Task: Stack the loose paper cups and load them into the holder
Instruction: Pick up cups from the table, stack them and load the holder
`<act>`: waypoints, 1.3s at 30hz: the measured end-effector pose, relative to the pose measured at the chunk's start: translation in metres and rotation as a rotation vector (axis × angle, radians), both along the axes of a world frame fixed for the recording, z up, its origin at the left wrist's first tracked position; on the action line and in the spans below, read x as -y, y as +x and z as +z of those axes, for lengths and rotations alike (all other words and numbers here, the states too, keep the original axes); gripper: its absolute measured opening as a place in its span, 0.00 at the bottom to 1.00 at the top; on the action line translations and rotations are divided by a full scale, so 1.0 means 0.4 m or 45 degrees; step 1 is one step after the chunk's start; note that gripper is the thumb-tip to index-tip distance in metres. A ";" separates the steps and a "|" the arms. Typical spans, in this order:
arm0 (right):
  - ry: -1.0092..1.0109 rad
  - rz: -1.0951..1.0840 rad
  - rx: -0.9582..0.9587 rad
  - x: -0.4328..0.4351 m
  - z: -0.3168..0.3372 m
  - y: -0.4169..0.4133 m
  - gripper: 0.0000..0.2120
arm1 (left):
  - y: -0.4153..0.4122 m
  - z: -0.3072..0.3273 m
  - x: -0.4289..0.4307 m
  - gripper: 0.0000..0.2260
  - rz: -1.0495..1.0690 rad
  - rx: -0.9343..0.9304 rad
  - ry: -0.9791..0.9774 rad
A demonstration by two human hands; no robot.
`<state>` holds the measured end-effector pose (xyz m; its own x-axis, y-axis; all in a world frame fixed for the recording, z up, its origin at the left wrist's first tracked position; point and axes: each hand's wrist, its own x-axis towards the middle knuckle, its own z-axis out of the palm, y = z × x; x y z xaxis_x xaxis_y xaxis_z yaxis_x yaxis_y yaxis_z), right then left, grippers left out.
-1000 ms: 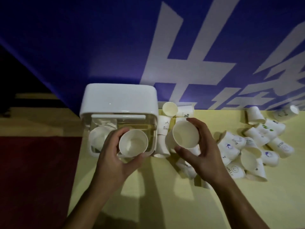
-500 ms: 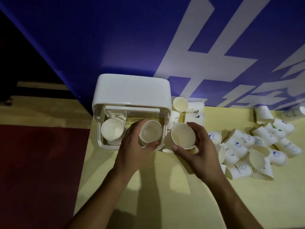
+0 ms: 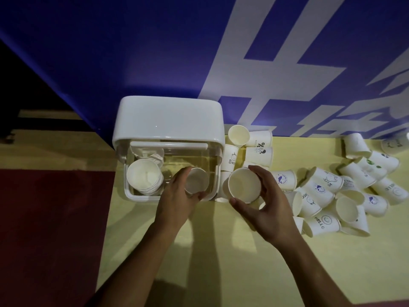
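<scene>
— Holder [image 3: 168, 116]: glossy white plastic on top, smooth clear plastic below?
— Yes. Matt paper for each cup [image 3: 243, 185]. Smooth, dull yellow finish on the table [image 3: 221, 262].

Lowered the paper cup [image 3: 197, 181] in the left hand [image 3: 177, 204] into the cup holder [image 3: 168, 116], right of the cup stack [image 3: 143, 177]; brought the second cup [image 3: 244, 185] in the right hand [image 3: 269, 209] closer beside the holder's right wall.
</scene>
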<state>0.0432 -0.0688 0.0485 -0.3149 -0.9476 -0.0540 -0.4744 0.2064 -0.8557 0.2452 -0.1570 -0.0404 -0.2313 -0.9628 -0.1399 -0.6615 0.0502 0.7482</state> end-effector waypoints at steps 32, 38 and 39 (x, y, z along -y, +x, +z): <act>0.171 0.243 -0.619 0.135 -0.208 0.170 0.37 | 0.052 0.007 0.005 0.18 0.014 -0.167 0.122; 0.127 0.218 -0.573 0.119 -0.185 0.166 0.41 | 0.054 0.034 -0.001 0.18 0.026 -0.194 0.083; 0.104 0.204 -0.550 0.109 -0.175 0.162 0.40 | 0.057 0.045 -0.009 0.19 0.039 -0.205 0.067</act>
<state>0.1081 -0.1124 -0.0217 -0.1746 -0.9843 -0.0266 -0.8150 0.1596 -0.5571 0.2678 -0.1534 -0.0223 -0.2252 -0.9622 -0.1535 -0.5333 -0.0101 0.8459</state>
